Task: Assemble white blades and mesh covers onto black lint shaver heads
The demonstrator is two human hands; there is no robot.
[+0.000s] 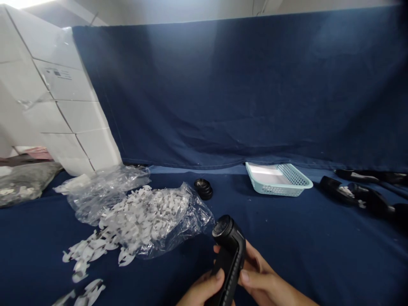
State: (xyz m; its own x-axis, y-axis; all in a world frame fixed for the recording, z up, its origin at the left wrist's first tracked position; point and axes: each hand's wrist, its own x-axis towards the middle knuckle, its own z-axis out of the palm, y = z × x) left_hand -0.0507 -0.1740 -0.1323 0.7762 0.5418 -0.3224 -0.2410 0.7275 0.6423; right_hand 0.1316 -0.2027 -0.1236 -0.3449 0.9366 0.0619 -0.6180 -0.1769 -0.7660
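Note:
A black fabric shaver [230,255] with an angled round head stands tilted at the front middle, its speckled disc facing up and to the left. My left hand [204,290] grips the lower handle, thumb laid across its front. On the other side, my right hand [262,274] is wrapped round the handle, with its thumb on the side edge and fingers behind. The handle's bottom end runs out of view. To the left, many small white plastic parts [143,216] spill from a clear plastic bag [194,219] onto the blue cloth.
Black round rings [203,188] are stacked behind the shaver. A light-blue basket [280,189] with a white sheet inside stands at the back. More black housings [353,193] lie on the right. White boxes [79,106] rise at the left, beside a blue curtain [239,93].

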